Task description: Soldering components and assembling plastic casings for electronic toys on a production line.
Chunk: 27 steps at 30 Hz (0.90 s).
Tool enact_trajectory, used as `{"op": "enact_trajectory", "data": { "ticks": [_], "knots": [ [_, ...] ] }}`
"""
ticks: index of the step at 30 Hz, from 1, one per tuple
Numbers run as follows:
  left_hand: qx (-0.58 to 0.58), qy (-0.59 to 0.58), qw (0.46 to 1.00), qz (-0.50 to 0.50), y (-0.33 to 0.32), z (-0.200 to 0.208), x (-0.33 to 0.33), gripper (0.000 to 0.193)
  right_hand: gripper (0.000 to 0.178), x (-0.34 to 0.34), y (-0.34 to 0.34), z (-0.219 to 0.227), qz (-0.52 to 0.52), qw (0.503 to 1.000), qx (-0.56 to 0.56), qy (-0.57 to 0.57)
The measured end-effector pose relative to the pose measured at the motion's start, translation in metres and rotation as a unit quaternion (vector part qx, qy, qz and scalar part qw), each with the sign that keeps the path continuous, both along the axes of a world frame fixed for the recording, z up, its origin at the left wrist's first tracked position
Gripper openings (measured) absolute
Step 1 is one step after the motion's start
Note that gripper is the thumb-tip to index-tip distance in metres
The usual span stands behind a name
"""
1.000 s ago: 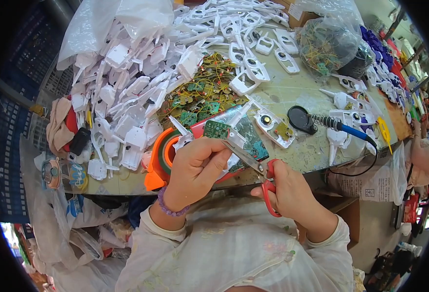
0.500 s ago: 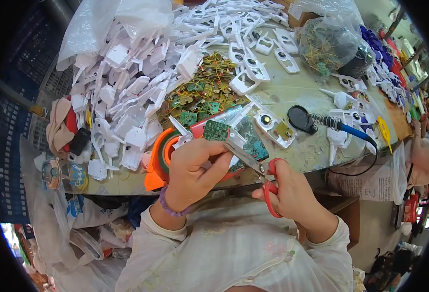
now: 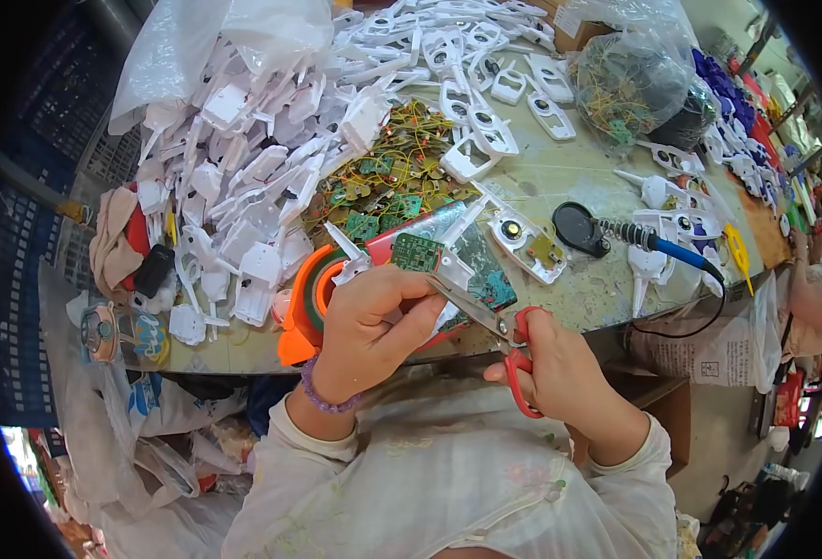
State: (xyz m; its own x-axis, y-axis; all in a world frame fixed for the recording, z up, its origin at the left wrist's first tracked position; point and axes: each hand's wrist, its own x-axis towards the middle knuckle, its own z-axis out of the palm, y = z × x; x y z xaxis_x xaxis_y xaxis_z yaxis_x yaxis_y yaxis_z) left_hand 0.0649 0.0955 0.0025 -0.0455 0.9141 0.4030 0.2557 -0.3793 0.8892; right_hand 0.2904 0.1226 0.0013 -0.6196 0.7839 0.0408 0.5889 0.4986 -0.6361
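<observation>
My left hand [image 3: 364,321], with a purple bead bracelet at the wrist, pinches a small green circuit board [image 3: 416,252] at its lower edge. In my right hand [image 3: 560,363] is a pair of red-handled scissors [image 3: 520,373], fingers through the loops. The blades point up and left, and their tips meet the fingertips of my left hand. What lies between the tips is too small to make out. Just behind the board, a white plastic housing [image 3: 456,270] with a pointed end rests over a red-edged tray of board pieces. An orange tape dispenser [image 3: 296,337] stands beside my left hand.
White plastic shells [image 3: 243,186] are heaped at the left, beside a pile of wired circuit boards [image 3: 388,177]. A soldering iron [image 3: 677,253] with a blue handle rests in its coil holder at the right. Yellow cutters [image 3: 736,253] lie near the table's right edge. A clear bag [image 3: 625,84] holds wired boards.
</observation>
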Motion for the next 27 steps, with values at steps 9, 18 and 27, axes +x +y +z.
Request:
{"op": "enact_trajectory", "data": {
  "ticks": [9,18,27],
  "knots": [
    [-0.028,-0.015,0.999,-0.016,-0.002,0.003,0.0,0.011,0.053,0.004,0.006,0.013,0.059,0.981,-0.185,-0.005],
    [-0.054,-0.032,0.998,-0.03,-0.002,0.006,-0.001,0.011,0.053,0.013,0.012,-0.001,0.118,0.941,-0.314,0.047],
    [-0.082,-0.076,0.994,-0.011,0.0,0.007,0.005,0.01,0.049,0.033,0.005,0.003,0.025,0.949,-0.264,0.172]
  ]
}}
